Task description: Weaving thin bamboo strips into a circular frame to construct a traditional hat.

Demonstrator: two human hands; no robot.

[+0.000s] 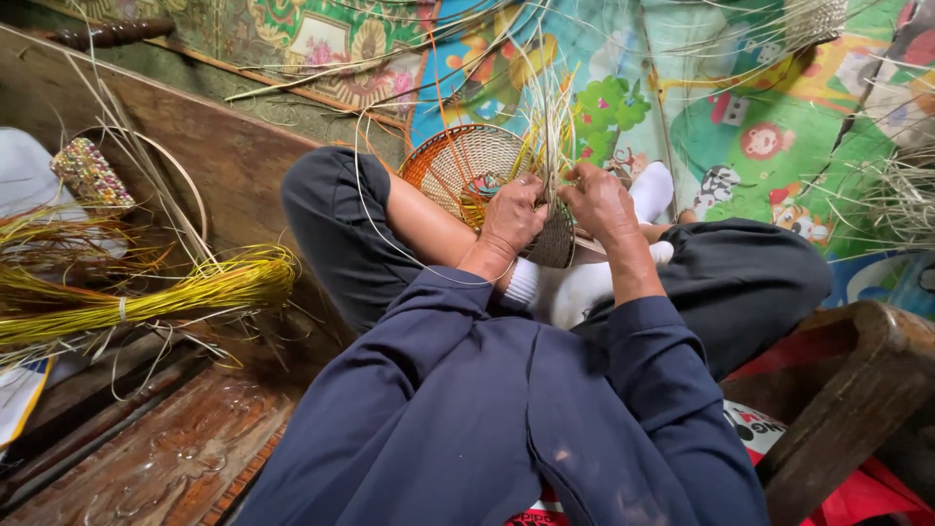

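Both hands meet at the edge of a round woven basket with an orange rim. The left hand and right hand pinch thin yellow straw strips sticking up. A bundle of yellow straw lies on the wooden floor to the left.

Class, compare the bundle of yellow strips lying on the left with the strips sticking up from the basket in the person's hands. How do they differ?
The bundle of yellow strips lies flat, tied together with a band; the basket strips stand upward and fan out loose. The bundle lies untouched and apart from the hands; the basket strips are woven into the round basket, gripped by the left hand and right hand. Both are thin and yellowish.
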